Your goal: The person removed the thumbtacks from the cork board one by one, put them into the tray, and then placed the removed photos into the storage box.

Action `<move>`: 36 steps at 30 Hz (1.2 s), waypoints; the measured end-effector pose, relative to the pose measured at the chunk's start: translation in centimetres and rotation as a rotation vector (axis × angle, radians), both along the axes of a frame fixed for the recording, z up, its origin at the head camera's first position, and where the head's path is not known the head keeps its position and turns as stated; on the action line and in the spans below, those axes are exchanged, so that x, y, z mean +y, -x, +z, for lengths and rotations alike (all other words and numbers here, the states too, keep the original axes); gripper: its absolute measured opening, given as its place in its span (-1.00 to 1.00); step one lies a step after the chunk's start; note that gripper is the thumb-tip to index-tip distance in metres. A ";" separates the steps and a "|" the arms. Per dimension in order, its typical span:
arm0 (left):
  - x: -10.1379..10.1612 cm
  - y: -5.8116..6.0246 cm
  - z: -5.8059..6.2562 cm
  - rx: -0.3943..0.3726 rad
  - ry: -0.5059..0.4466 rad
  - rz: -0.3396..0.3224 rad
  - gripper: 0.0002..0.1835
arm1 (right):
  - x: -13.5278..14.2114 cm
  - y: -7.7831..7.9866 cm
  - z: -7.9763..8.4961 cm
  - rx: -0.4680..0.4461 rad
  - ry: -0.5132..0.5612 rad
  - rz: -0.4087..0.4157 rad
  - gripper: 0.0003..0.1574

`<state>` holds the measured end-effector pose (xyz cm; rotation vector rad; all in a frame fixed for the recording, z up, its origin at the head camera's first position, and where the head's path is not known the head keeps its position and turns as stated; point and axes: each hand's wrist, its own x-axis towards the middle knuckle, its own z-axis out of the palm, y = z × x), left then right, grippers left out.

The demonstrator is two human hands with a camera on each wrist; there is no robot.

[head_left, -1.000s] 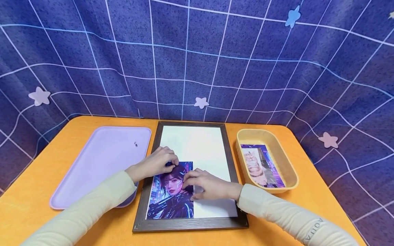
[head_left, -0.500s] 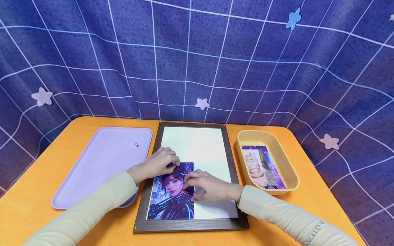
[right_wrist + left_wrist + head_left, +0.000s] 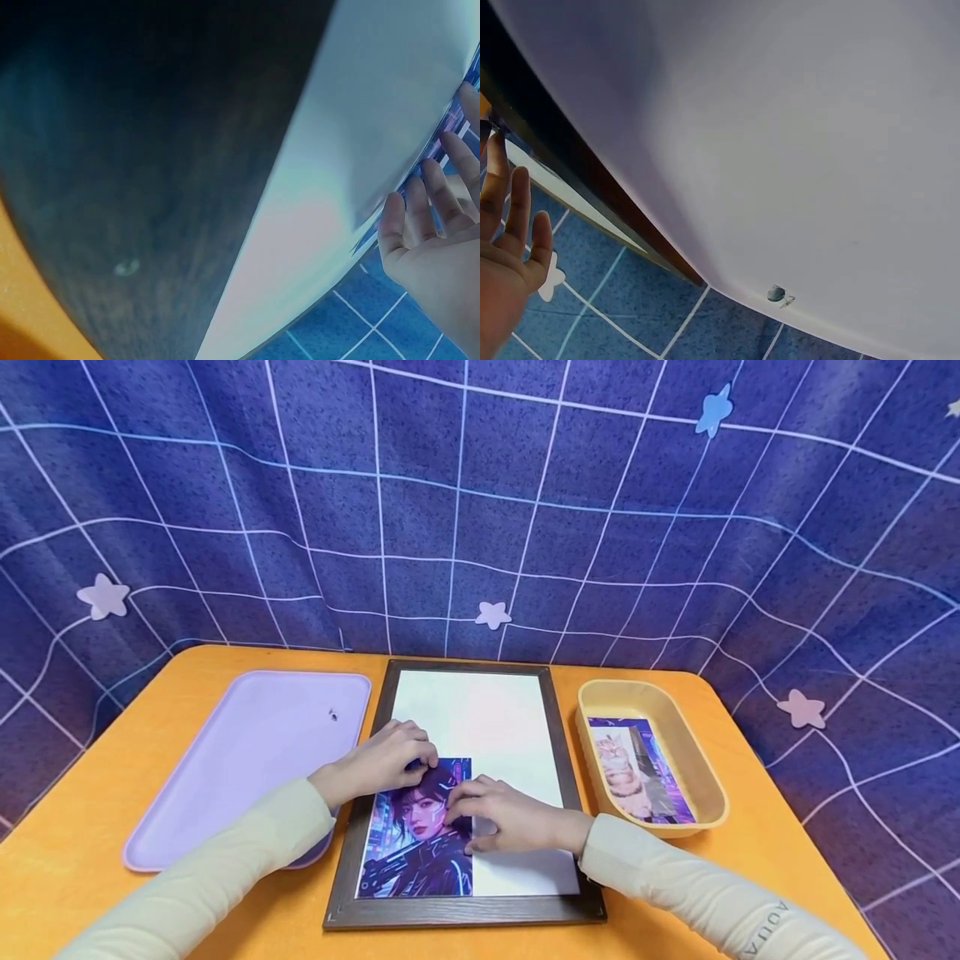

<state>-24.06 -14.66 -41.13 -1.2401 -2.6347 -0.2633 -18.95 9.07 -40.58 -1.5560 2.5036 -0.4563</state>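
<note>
A picture card (image 3: 423, 864) of a dark-haired figure with a gun lies in the lower left of a dark wooden frame (image 3: 465, 910). White backing (image 3: 480, 706) shows over the rest of the frame's inside. At the card's upper edge rests my left hand (image 3: 393, 755), bent at the wrist, its fingertips on the card. My right hand (image 3: 510, 814) touches the card's right side with relaxed, bent fingers. In the right wrist view the right hand (image 3: 442, 232) has its fingertips at the card. Loosely bent fingers of the left hand (image 3: 506, 247) appear in the left wrist view.
A yellow bin (image 3: 701, 785) to the right holds several picture cards, a cat picture (image 3: 621, 772) on top. On the left lies a flat lilac tray (image 3: 240, 752) with a small dark object (image 3: 333, 715) near its upper right. A blue gridded curtain (image 3: 420, 510) hangs behind the orange table (image 3: 82, 827).
</note>
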 end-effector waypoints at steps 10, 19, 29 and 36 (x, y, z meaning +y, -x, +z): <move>0.2 -0.1 0.2 0.053 0.033 -0.010 -0.89 | 0.0 0.0 0.1 0.037 0.004 0.011 -0.53; 0.2 -0.1 0.2 0.065 0.046 -0.025 -0.91 | 0.0 0.0 0.0 0.040 -0.003 0.014 -0.54; 0.4 0.0 0.3 0.048 0.063 -0.017 -0.90 | 0.0 -0.1 0.1 0.024 -0.007 0.008 -0.53; 0.4 0.0 0.6 0.042 0.061 -0.016 -0.90 | 0.0 -0.1 0.1 0.023 -0.005 0.002 -0.54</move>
